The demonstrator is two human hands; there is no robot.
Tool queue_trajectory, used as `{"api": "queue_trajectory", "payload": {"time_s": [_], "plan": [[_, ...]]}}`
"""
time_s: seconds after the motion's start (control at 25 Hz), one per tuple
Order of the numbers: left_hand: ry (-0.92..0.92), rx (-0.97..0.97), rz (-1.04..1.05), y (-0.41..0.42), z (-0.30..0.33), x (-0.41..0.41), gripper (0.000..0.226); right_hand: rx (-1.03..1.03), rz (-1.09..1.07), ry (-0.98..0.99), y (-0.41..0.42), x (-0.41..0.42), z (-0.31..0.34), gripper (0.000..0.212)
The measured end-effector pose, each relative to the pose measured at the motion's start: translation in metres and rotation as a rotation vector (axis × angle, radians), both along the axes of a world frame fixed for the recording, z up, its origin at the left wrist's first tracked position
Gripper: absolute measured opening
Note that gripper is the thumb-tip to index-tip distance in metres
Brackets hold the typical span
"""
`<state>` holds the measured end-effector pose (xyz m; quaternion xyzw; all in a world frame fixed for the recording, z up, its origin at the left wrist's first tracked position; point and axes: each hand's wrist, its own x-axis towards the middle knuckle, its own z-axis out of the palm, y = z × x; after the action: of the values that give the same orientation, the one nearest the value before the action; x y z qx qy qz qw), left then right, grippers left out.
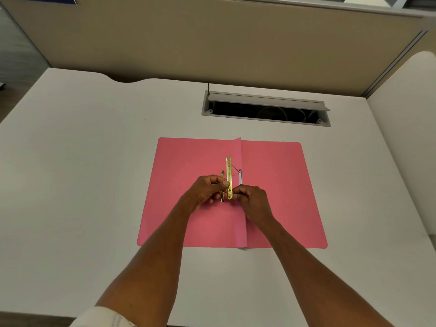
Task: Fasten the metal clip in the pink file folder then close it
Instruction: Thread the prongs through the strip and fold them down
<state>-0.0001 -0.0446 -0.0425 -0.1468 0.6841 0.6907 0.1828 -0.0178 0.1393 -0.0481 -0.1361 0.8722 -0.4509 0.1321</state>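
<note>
while open on the desk (94,161), pink folder (278,190), both hands' fingers (225,184) pinching its brass clip (229,175).

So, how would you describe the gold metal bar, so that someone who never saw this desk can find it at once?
On the white desk lies an open pink folder. Near its middle fold, both hands meet: the left hand and right hand pinch a narrow strip. That strip is the gold bar, shiny, with small holes, standing out against the pink card.
</note>
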Motion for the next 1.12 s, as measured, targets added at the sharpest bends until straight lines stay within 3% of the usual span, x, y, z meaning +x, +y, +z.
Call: {"api": "queue_trajectory", "payload": {"time_s": [0.4,0.64,0.8,1.12], "plan": [[-0.002,-0.024,0.001,0.003,0.004,0.0,0.009,-0.042,0.008,-0.028,0.004,0.0,0.004,0.019],[-0.012,-0.033,-0.001,0.004,0.002,-0.002,0.009,-0.02,-0.134,0.086,0.009,-0.033,0.012,0.021],[-0.024,-0.039,-0.007,0.003,0.0,-0.004,0.008,0.013,-0.061,0.075,-0.012,-0.061,0.015,0.027],[-0.033,-0.036,-0.008,0.002,-0.001,-0.005,0.009,0.057,0.001,0.01,-0.027,-0.072,0.002,0.018]]}}
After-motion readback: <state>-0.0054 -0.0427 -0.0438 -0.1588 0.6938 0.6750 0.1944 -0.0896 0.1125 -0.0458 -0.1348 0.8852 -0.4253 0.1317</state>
